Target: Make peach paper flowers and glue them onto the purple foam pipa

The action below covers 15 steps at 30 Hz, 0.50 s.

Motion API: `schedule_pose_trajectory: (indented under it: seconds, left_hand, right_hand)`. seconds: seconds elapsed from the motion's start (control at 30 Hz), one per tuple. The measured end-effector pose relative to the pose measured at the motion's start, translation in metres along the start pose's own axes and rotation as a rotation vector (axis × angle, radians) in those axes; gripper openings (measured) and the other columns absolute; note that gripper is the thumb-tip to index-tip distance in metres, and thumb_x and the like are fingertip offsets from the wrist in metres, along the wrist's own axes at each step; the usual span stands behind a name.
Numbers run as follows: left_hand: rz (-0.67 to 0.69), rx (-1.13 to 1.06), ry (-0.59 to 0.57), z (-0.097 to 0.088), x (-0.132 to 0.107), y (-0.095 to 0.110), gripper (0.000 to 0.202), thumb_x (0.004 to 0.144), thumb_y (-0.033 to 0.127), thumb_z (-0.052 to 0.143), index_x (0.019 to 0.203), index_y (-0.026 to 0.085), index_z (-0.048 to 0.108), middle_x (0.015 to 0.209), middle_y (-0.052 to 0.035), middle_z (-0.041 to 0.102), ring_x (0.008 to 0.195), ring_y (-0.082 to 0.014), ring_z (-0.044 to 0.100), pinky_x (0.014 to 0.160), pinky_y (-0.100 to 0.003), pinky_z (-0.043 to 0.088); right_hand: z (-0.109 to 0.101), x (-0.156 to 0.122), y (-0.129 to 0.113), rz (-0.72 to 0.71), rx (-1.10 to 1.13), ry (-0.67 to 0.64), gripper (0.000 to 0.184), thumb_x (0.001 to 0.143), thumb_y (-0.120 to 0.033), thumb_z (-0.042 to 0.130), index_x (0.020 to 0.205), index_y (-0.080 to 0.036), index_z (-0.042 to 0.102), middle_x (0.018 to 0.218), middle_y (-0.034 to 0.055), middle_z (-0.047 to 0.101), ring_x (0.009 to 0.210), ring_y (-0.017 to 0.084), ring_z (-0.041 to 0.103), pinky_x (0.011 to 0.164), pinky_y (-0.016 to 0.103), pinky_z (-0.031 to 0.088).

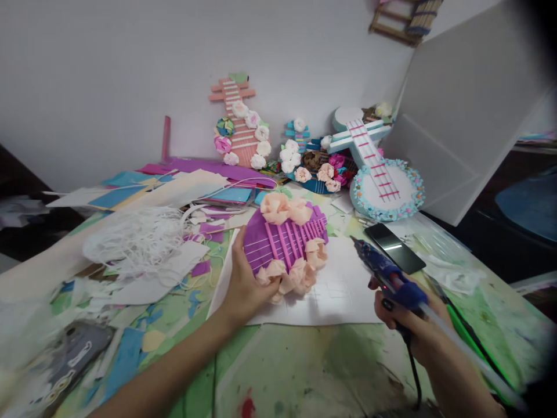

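In my left hand (pixel 250 284) is a purple craft guitar (pixel 261 241) with pink cross strips, thin white strings and peach paper flowers (pixel 303 276) along its edges. My fingers and thumb grip its left end, tilted above a white sheet (pixel 348 290). My right hand (pixel 404 316) is wrapped around a blue hot glue gun (pixel 383 267) with a small red light. Its nozzle points up and left, apart from the guitar. A clear glue stick (pixel 461 342) sticks out of its back, and a black cord hangs below.
Finished craft guitars lean at the wall, among them a pink one (pixel 243 139) and a white-and-blue one (pixel 374 174). A black phone (pixel 395 248) lies right of the sheet. White shredded strings (pixel 134 244), paper scraps and another phone (pixel 73 360) cover the left side.
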<state>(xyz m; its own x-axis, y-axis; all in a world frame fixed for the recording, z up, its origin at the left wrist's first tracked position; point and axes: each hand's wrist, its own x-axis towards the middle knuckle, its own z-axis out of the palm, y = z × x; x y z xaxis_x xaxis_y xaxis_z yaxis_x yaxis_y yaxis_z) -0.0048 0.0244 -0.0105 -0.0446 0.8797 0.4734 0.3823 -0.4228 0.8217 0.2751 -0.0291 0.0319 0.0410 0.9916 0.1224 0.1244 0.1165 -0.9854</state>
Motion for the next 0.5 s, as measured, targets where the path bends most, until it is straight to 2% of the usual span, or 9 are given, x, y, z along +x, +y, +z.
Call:
schedule_pose_trajectory:
  seconds: [0.1, 0.17, 0.23, 0.3, 0.5]
  left_hand:
    - [0.134, 0.053, -0.065, -0.002, -0.01, 0.002, 0.104, 0.067, 0.015, 0.069, 0.145, 0.027, 0.002, 0.141, -0.0173, 0.028, 0.131, -0.0331, 0.035, 0.101, -0.051, 0.041]
    - [0.247, 0.081, -0.103, -0.003, -0.016, 0.001, 0.098, 0.069, 0.012, 0.066, 0.145, 0.028, 0.005, 0.138, -0.0165, 0.03, 0.13, -0.0321, 0.036, 0.097, -0.049, 0.044]
    - [0.325, 0.1, -0.121, -0.004, -0.019, -0.001, 0.091, 0.073, 0.01, 0.062, 0.145, 0.029, 0.009, 0.138, -0.0156, 0.032, 0.127, -0.0302, 0.039, 0.094, -0.045, 0.048]
    - [0.37, 0.142, -0.127, -0.006, -0.02, -0.001, 0.085, 0.075, 0.009, 0.06, 0.144, 0.028, 0.015, 0.135, -0.0146, 0.037, 0.125, -0.0284, 0.042, 0.093, -0.042, 0.049]
    - [0.471, 0.261, -0.172, -0.011, -0.019, 0.002, 0.064, 0.081, 0.009, 0.053, 0.14, 0.023, 0.03, 0.127, -0.0135, 0.047, 0.117, -0.0247, 0.051, 0.094, -0.036, 0.05]
  right_hand:
    - [0.007, -0.006, -0.012, 0.048, 0.065, -0.223, 0.035, 0.079, -0.049, 0.06, 0.091, -0.016, 0.059, 0.054, -0.0021, 0.049, 0.038, 0.008, 0.037, 0.04, 0.025, 0.029]
    - [0.009, -0.013, -0.02, 0.072, 0.019, -0.322, 0.035, 0.085, -0.048, 0.053, 0.097, -0.016, 0.06, 0.051, -0.003, 0.046, 0.038, 0.008, 0.037, 0.041, 0.025, 0.031]
    - [0.011, -0.019, -0.028, 0.078, -0.088, -0.377, 0.03, 0.088, -0.043, 0.051, 0.102, -0.018, 0.06, 0.057, -0.0016, 0.05, 0.043, 0.009, 0.042, 0.042, 0.023, 0.037]
    - [0.013, -0.021, -0.035, 0.049, -0.198, -0.437, 0.025, 0.089, -0.039, 0.051, 0.099, -0.019, 0.061, 0.066, 0.0012, 0.054, 0.049, 0.01, 0.047, 0.044, 0.022, 0.042]
    - [0.026, -0.012, -0.048, -0.025, -0.343, -0.512, 0.019, 0.09, -0.032, 0.051, 0.091, -0.018, 0.064, 0.072, 0.004, 0.059, 0.053, 0.011, 0.053, 0.044, 0.02, 0.045]
